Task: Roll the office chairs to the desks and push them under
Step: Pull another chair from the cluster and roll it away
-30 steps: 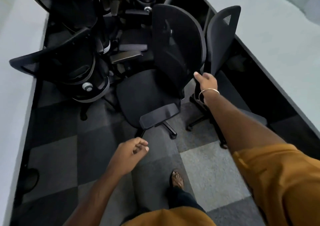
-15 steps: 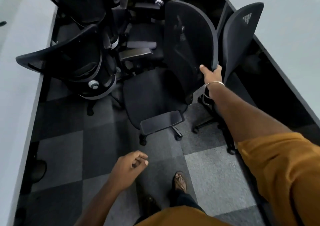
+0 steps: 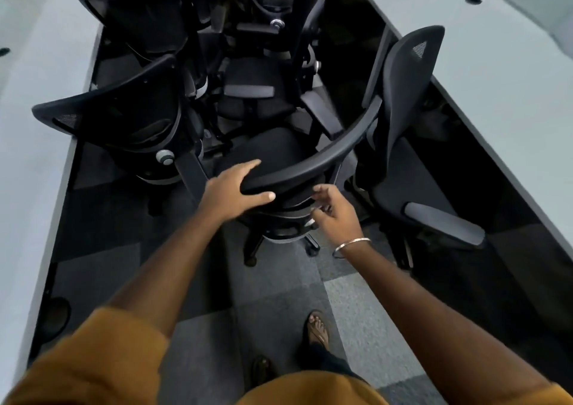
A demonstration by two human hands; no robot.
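Observation:
A black mesh office chair [image 3: 328, 153] stands right in front of me with its backrest turned toward me. My left hand [image 3: 231, 192] grips the left end of that backrest's top rim, thumb underneath. My right hand [image 3: 333, 210] hovers just behind the backrest with loosely curled fingers, and I cannot tell whether it touches the chair. A second chair [image 3: 406, 94] stands to the right, against the long grey desk [image 3: 502, 100]. Another grey desk [image 3: 34, 144] runs along the left.
Several more black chairs [image 3: 130, 116] are bunched together in the aisle ahead, filling it between the two desks. Grey and dark carpet tiles [image 3: 279, 305] lie open around my feet. A round dark object [image 3: 54, 313] sits on the floor under the left desk.
The near chair has swivelled so its backrest faces me. My left hand rose from my side and took hold of the rim. My right hand let go of the backrest edge and dropped lower.

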